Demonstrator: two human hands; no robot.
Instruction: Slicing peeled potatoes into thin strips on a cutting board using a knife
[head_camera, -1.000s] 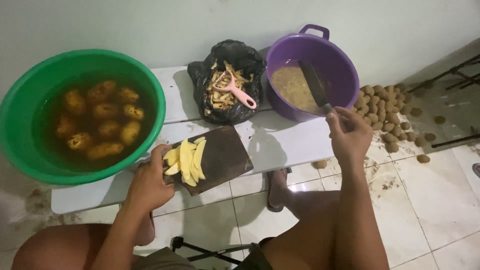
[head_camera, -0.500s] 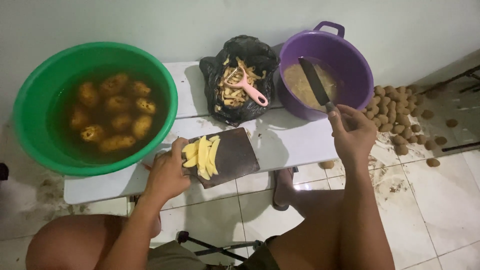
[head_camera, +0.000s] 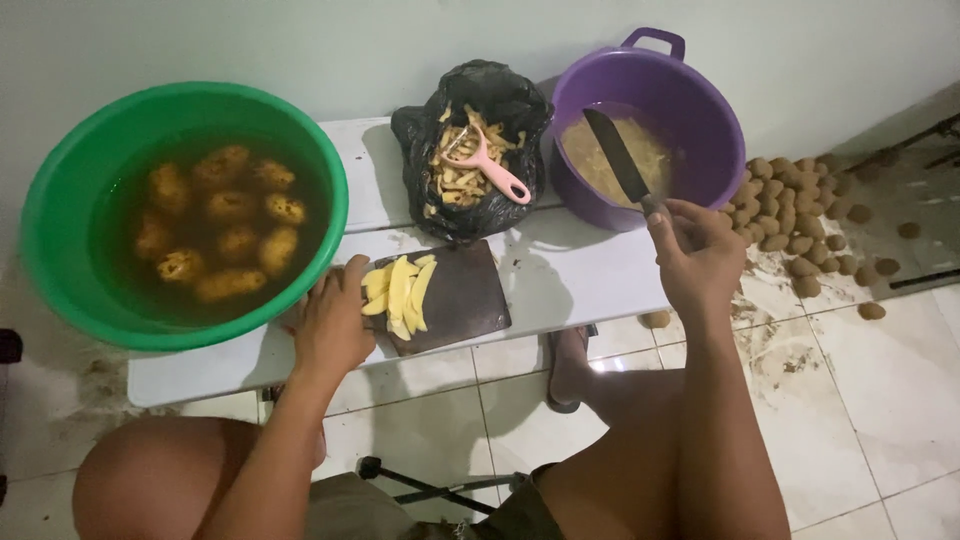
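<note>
Landmark: dark cutting board (head_camera: 455, 297), lying on the white tabletop (head_camera: 570, 275), near its front edge.

Item 1. Potato slices (head_camera: 400, 293): pale yellow strips, heaped on the board's left end.

Item 2. Left hand (head_camera: 333, 322): just left of the board, resting on the tabletop, fingers (head_camera: 352, 278) together and touching the board's left edge beside the slices. It grips nothing.

Item 3. Right hand (head_camera: 698, 252): right of the board and beyond the tabletop's end, fingers clamped on the handle of a knife (head_camera: 618, 158).

Item 4. Knife: dark blade, pointing up and away from the board, over the purple tub (head_camera: 700, 115).

Item 5. Purple tub: behind and right of the board, handle at the far rim; holds cloudy water with what looks like cut potato, hard to make out.

Item 6. Black bag (head_camera: 470, 150): directly behind the board, open, full of peelings, a pink peeler (head_camera: 485, 165) lying on top.

Item 7. Green basin (head_camera: 185, 210): left of the board, filled with water and whole peeled potatoes.

Item 8. Small unpeeled potatoes (head_camera: 800, 225): piled on the tiled floor, well right of the board.
</note>
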